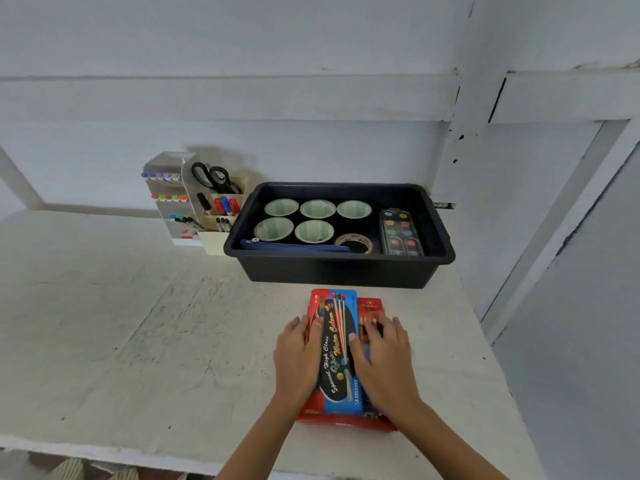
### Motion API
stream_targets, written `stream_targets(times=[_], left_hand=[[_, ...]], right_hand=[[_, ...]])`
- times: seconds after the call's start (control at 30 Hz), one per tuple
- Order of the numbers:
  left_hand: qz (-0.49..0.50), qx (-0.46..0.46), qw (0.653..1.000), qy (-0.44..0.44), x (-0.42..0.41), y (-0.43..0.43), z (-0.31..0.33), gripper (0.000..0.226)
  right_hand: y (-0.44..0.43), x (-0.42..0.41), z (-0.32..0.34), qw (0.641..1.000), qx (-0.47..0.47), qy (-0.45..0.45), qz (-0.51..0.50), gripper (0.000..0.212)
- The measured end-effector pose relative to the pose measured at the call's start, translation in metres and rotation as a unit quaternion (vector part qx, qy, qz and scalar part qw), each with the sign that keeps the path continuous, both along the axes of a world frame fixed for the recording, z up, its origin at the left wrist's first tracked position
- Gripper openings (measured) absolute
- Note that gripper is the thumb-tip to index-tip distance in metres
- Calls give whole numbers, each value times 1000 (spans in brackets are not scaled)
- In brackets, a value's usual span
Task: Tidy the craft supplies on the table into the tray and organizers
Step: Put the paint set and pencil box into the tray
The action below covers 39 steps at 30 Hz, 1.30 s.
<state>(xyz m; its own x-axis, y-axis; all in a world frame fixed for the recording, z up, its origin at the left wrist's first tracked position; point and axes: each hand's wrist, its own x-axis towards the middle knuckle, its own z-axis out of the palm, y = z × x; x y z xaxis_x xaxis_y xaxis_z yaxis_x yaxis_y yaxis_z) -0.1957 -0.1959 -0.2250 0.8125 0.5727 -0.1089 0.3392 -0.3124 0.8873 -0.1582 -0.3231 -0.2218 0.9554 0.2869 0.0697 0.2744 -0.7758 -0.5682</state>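
A red and blue water colour box (338,344) lies on top of a wider red box (370,304) near the table's front edge. My left hand (296,358) lies along the left side of the stack with its fingers straight. My right hand (382,362) rests on the right side, its thumb on the water colour box and its fingers spread over the red box. Behind them stands the black tray (332,273), holding several paper cups (317,208), a tape roll (354,242), a paint palette (401,233) and a blue pouch (294,245).
A beige organizer (216,242) with scissors (211,176) and markers stands left of the tray, beside a clear marker rack (166,197). The white table (121,323) meets walls at the back and the right. Its front edge runs close below my arms.
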Motion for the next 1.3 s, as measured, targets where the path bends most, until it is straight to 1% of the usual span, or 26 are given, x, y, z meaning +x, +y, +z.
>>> stream_targets(times=[0.03,0.1,0.17,0.27,0.37,0.4,0.43,0.5,0.57,0.6,0.67,0.73,0.83,0.93,1.07,1.13,1.2,1.27,1.3], left_hand=[[-6,-8,1000,-9,-2,-3,-1,52],[5,-35,999,-38,-5,-8,3,46],[28,-74,994,-72,-7,-10,6,49],[51,-126,980,-147,-13,-16,16,51],[63,-163,959,-222,-8,-24,33,33],[62,-164,956,-234,-3,-25,40,32],[56,-162,955,-243,4,-26,47,35],[33,-156,952,-260,24,-23,61,43],[1,-160,950,-267,51,-17,76,39],[-17,-177,946,-269,66,-15,84,35],[-42,-195,944,-264,101,-12,96,36],[-50,-160,952,-257,135,-13,102,38],[-49,-116,958,-259,182,-24,107,35],[-46,-115,964,-235,218,-37,108,38],[-75,-142,972,-172,254,-41,89,38],[-86,-134,978,-139,266,-40,77,37],[-83,-105,984,-117,273,-40,70,37],[-82,-96,986,-105,276,-40,64,35],[-86,-87,988,-96,277,-40,62,33]], right_hand=[[2,-4,-3,1000,-8,9,7,58],[7,-7,-6,1000,24,11,13,65],[11,-10,-5,993,116,24,-1,59],[12,-13,5,965,259,46,2,53],[14,-9,24,938,345,18,29,38],[15,-4,30,930,365,7,33,34],[15,2,37,924,379,-2,38,32],[16,23,51,920,389,-23,46,34],[15,49,68,914,404,-25,42,35],[14,65,77,907,419,-17,34,37],[12,97,93,898,439,-12,9,40],[9,128,103,903,429,-32,-16,38],[2,170,108,917,387,-84,-49,40],[-9,204,102,927,348,-111,-88,41],[-21,234,87,947,290,-93,-103,38],[-21,244,79,962,238,-83,-100,35],[-20,252,73,978,163,-86,-96,35],[-16,256,67,991,83,-73,-78,39],[-14,256,65,995,34,-64,-71,45]])
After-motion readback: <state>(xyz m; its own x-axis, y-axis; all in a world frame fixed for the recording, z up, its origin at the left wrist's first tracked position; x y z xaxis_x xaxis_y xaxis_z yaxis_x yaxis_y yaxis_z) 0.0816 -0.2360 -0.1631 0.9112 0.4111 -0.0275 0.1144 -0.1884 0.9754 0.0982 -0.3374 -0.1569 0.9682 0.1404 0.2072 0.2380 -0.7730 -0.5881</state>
